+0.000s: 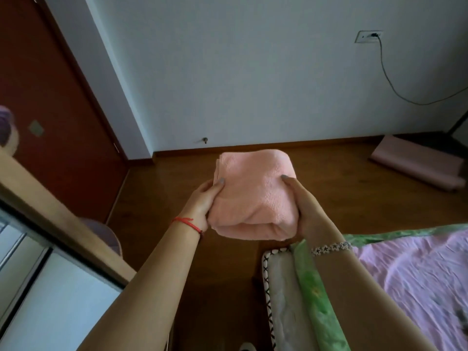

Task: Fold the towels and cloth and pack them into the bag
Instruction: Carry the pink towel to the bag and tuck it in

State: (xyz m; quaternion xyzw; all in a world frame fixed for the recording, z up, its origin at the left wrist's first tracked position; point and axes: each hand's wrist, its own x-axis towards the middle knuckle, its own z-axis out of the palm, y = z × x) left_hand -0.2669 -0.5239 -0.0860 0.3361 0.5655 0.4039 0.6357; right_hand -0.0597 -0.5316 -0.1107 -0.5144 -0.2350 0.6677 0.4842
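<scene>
Towel (255,196): pink terry, folded into a thick square pad, held in mid-air at the centre of the view and touching nothing but the hands.
Fingers: left thumb (217,184) lies on the top face at the pad's 9 o'clock edge, and right thumb (288,180) lies at its 2 o'clock. The other fingers pass underneath and are hidden.
Left hand (202,202): wrapped round the 9 o'clock side, gripping it.
Right hand (305,209): wrapped round the 3 o'clock side, gripping it likewise.
Reason for the hold: clamping both sides probably keeps the layers stacked. The open fold at 6 o'clock would likely sag if held by one hand.
Wrists: red thread (188,222) on the left, star-link bracelet (331,247) on the right.
Step in hand: this piece looks fully folded, so carrying it to the bag should follow.
Bag: not in view, so its place cannot be told.
Wooden floor (329,178): beneath the towel, with nothing lying directly under it.
Bed (417,274): at 4 o'clock, with a pink sheet and green border. Its mattress corner lies just below the right forearm.
Cabinet ledge (50,211): at 8 o'clock, near the left forearm.
Rolled mat (417,168): at 2 o'clock on the floor, well apart from the towel.
Door (50,97): at 10 o'clock, red-brown.
Wall socket (368,36): at 1 o'clock, with a cable hanging from it.
Obstruction: the bed corner and ledge flank the arms and may narrow a downward move.
</scene>
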